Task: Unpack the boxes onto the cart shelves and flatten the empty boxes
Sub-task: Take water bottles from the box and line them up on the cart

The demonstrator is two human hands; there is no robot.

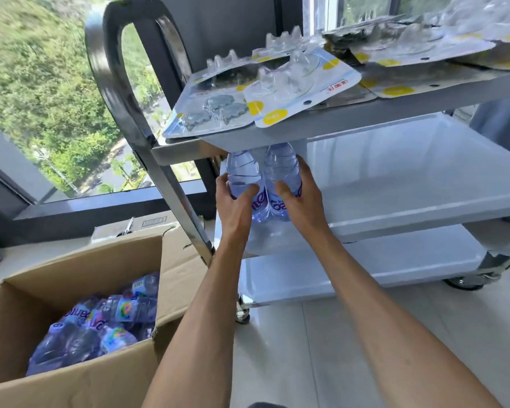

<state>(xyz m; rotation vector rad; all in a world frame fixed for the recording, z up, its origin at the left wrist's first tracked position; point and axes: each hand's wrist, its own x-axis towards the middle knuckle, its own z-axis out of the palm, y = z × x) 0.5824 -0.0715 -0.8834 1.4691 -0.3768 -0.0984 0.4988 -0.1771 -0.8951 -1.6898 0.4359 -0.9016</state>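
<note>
Sunlit treetops are showing through a tall window behind a grey three-shelf cart (395, 219). At lower left, an open cardboard box (80, 375) is sitting on the pale floor, holding more bottled water (100, 328). The left hand (236, 198) is curling around one water bottle (243, 175); the right hand (301, 192) is gripping a second bottle (281, 169), both standing touching at the middle shelf's left edge. Blister packs (262, 92) are lying across the top shelf.

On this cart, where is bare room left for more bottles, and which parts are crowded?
The middle shelf is bare to the right of the two bottles that both hands hold at its left end. The bottom shelf shows bare too. The top shelf is crowded with blister packs.
</note>
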